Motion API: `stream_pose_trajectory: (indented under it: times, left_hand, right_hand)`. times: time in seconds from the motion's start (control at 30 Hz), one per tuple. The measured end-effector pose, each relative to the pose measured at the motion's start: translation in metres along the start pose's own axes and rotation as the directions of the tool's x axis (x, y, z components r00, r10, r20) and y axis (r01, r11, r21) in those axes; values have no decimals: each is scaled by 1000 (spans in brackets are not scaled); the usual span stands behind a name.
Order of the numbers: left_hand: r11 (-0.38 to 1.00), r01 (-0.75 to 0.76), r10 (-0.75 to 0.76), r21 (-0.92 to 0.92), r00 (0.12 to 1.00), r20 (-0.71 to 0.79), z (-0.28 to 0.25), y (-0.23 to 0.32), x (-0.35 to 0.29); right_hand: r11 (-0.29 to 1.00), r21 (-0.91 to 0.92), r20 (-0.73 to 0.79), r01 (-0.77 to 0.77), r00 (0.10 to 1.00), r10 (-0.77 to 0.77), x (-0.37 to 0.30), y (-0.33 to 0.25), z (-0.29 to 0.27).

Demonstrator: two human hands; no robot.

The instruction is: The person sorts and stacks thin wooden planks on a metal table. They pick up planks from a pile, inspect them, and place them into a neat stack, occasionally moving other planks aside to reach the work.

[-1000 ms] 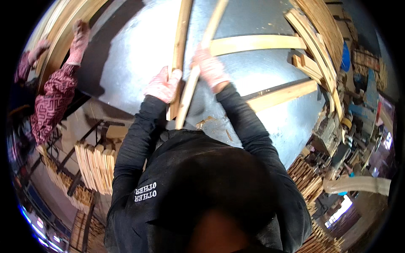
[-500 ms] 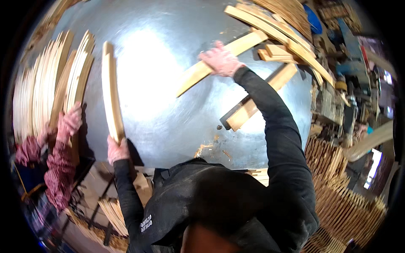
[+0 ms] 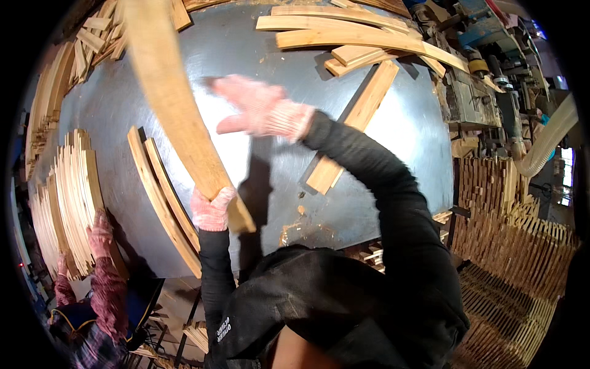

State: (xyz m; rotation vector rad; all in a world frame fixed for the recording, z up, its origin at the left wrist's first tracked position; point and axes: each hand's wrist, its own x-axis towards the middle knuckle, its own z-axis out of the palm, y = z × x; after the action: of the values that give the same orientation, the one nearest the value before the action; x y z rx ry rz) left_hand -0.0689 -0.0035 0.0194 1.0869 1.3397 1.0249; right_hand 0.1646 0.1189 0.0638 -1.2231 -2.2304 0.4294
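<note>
My left hand [image 3: 211, 210], in a pinkish work glove, is closed around the lower part of a curved wooden board [image 3: 169, 92]. The board rises away from me over the table, and its far end is blurred at the top edge. My right hand [image 3: 264, 109], gloved alike, hangs over the middle of the table to the right of the board. Its fingers are apart and hold nothing. Left of my left hand, a curved wooden slat [image 3: 161, 200] and a second curved slat [image 3: 174, 195] lie side by side on the metal tabletop [image 3: 295, 166].
At the left a co-worker's gloved hand [image 3: 100, 235] touches a row of curved slats [image 3: 75, 197]. Curved boards [image 3: 350, 38] are piled at the far right, near straight boards [image 3: 359, 117]. Offcuts [image 3: 92, 42] lie far left. Machinery [image 3: 476, 98] and stacked wood [image 3: 491, 221] stand right.
My right hand has let go of its curved board and spread its fingers. My left hand now holds a raised curved board; two slats lie beside it. The view has shifted.
</note>
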Motion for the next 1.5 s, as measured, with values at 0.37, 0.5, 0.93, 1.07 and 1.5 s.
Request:
stream_pose_trajectory:
  times: [0.37, 0.5, 0.93, 1.07, 1.5]
  left_hand:
    - [654, 508, -277, 561, 850, -447, -56, -67, -50]
    - [908, 309, -123, 284, 844, -523, -93, -137, -71]
    - [630, -202, 479, 750, 861, -171, 31, -43, 18]
    - [290, -600, 451, 745, 773, 447, 116, 21, 73]
    - [482, -157, -491, 862, 767, 414, 166, -11, 47]
  right_hand:
    - [662, -741, 295, -113, 831, 472, -106, 283, -110]
    - [731, -680, 298, -48, 894, 335, -74, 327, -118]
    - [943, -298, 472, 147, 881, 12, -41, 223, -36]
    - [967, 49, 397, 249, 884, -248, -77, 126, -1]
    - [462, -825, -76, -325, 874, 480, -54, 319, -91]
